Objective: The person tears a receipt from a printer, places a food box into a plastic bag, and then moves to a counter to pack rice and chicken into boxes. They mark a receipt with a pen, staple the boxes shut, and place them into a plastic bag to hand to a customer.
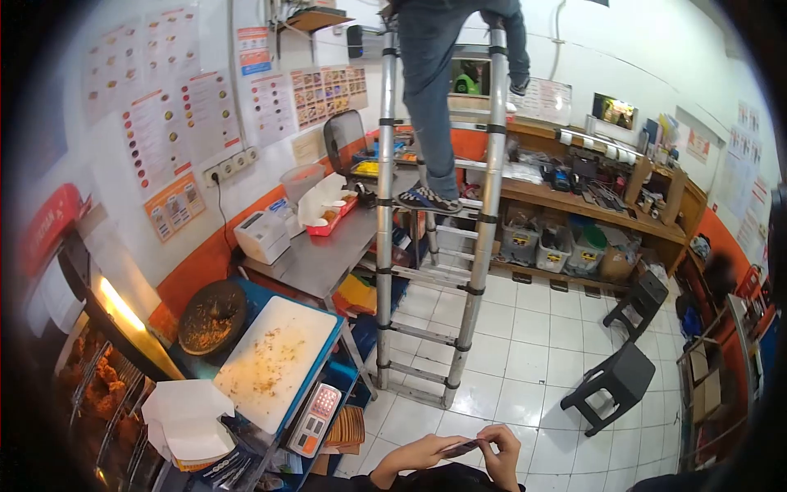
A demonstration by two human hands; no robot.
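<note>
At the bottom edge, close to my body, my left hand (420, 453) and my right hand (500, 453) meet around a thin, dark, flat object (464, 448). It is seen nearly edge-on and looks like a phone, though its kind is not certain. Fingers of my left hand wrap its left end, while my right fingers pinch its right end. Left of my hands lie a digital scale (312, 422) and a white cutting board (264, 361) strewn with brown crumbs.
A person (433, 90) stands on an aluminium ladder (384, 303) ahead. Black plastic stools (613, 384) stand on the tiled floor at right. A stone mortar (211, 318), a lit fried-chicken cabinet (106, 385) and an opened white paper box (187, 420) are at left.
</note>
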